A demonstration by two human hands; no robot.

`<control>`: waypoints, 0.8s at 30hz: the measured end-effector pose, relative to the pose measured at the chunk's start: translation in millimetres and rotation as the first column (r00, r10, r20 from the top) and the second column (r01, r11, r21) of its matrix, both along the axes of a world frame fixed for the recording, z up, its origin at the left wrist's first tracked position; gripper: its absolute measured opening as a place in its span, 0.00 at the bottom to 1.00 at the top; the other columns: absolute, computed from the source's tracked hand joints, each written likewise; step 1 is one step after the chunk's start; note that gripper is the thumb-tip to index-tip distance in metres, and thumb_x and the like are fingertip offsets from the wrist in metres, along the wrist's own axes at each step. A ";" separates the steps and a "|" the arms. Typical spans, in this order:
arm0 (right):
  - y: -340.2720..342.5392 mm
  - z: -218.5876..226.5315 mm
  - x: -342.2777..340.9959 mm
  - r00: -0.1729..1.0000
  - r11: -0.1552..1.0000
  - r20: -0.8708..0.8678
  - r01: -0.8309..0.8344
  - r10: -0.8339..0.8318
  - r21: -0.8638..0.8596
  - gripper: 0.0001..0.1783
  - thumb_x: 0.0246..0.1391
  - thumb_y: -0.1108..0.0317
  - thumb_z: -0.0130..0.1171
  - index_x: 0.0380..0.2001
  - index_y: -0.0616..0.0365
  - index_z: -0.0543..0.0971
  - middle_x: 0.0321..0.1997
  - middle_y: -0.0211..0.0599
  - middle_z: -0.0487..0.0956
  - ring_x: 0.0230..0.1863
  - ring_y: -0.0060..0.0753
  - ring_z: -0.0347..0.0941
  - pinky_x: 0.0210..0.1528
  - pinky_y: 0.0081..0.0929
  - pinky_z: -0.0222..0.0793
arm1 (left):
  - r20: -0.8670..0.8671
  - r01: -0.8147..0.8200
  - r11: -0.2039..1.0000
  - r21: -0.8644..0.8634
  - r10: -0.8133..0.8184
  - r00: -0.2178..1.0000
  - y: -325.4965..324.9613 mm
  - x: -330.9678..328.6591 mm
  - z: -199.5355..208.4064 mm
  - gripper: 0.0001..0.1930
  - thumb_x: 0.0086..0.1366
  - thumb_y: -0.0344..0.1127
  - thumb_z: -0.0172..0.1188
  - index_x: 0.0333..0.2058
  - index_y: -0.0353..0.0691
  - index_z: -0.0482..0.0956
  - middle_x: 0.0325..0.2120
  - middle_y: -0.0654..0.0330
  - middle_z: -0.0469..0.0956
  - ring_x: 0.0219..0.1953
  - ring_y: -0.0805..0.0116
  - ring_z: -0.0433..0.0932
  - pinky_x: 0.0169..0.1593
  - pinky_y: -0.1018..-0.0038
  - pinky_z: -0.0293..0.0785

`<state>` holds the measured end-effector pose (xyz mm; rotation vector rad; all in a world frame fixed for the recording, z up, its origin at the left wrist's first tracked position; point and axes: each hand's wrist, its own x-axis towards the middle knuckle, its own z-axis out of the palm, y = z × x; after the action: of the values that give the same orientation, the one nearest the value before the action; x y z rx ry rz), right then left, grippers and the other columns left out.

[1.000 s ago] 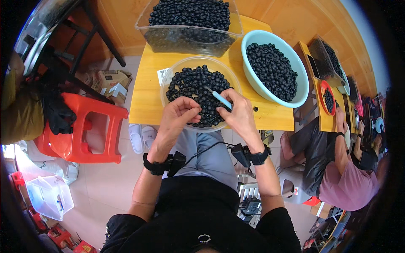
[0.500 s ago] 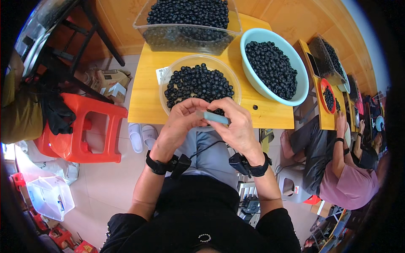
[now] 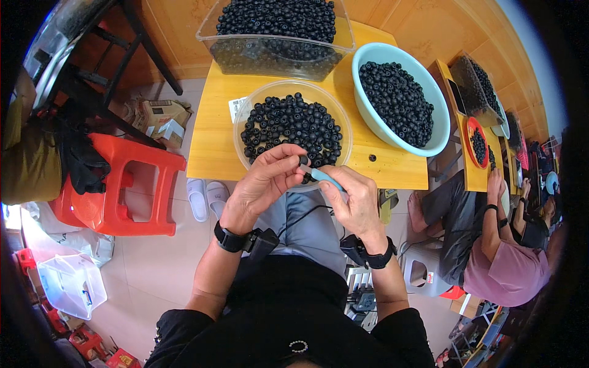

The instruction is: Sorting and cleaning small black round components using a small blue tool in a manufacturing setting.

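My left hand [image 3: 269, 179] pinches a small round black piece [image 3: 303, 159] between thumb and fingertips. In my right hand [image 3: 356, 201] is a light-blue-handled tool, which looks like a small knife [image 3: 326, 178]; its short tip touches or lies right beside the piece. Both hands are over the near edge of a round clear tub [image 3: 293, 82]. Inside it lie many black ball-shaped pieces [image 3: 294, 122] with small holes or dimples. Whether the tip has entered the piece is too small to tell.
On the yellow table [image 3: 208, 144] stand a clear bin [image 3: 331, 66] and a light blue basin [image 3: 440, 80], both full of black pieces. One loose piece [image 3: 372, 158] lies at the right. A red stool [image 3: 110, 214] is at my left; a co-worker [image 3: 506, 264] sits at the right.
My right hand has moved slightly right and down, away from the left. The tool now slants, and the black piece in my left fingers has come into sight.
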<state>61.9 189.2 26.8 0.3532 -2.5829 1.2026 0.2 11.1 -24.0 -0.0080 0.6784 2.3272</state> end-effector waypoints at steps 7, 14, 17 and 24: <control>0.7 -0.6 -1.6 1.000 0.999 -0.023 0.010 -0.009 0.048 0.09 0.49 0.67 0.59 0.34 0.58 0.79 0.21 0.37 0.75 0.17 0.33 0.71 0.20 0.27 0.64 | -0.005 0.019 0.999 0.031 -0.018 1.000 0.7 0.3 1.9 0.08 0.62 0.28 0.55 0.40 0.36 0.74 0.30 0.60 0.77 0.31 0.76 0.78 0.37 0.81 0.78; 2.1 -2.6 -3.1 0.999 0.998 -0.044 0.015 -0.012 0.055 0.09 0.49 0.66 0.59 0.34 0.57 0.79 0.20 0.36 0.75 0.17 0.32 0.71 0.19 0.27 0.64 | -0.007 0.031 0.999 0.015 -0.031 0.999 0.5 0.2 -0.4 0.07 0.61 0.28 0.55 0.38 0.36 0.74 0.29 0.61 0.77 0.31 0.76 0.78 0.37 0.82 0.78; 2.2 -6.6 -5.1 0.998 0.998 -0.064 0.015 -0.011 0.059 0.09 0.49 0.66 0.60 0.34 0.57 0.79 0.19 0.36 0.74 0.16 0.32 0.70 0.19 0.26 0.63 | -0.011 0.054 0.997 0.046 -0.054 0.998 -0.7 -0.6 -2.3 0.06 0.61 0.27 0.56 0.37 0.36 0.74 0.29 0.61 0.77 0.30 0.77 0.77 0.36 0.81 0.77; 26.2 -21.4 -11.5 0.982 0.970 -0.016 0.188 -0.187 0.156 0.11 0.52 0.63 0.56 0.34 0.60 0.79 0.26 0.44 0.79 0.24 0.45 0.76 0.24 0.33 0.68 | -0.097 0.129 0.985 0.115 -0.118 0.988 -9.2 6.2 10.9 0.08 0.57 0.30 0.61 0.35 0.39 0.72 0.29 0.59 0.71 0.28 0.76 0.70 0.32 0.86 0.69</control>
<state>50.4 215.4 5.3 0.1359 -2.6471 0.9382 6.4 1.9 -13.1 0.1896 0.5638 2.2549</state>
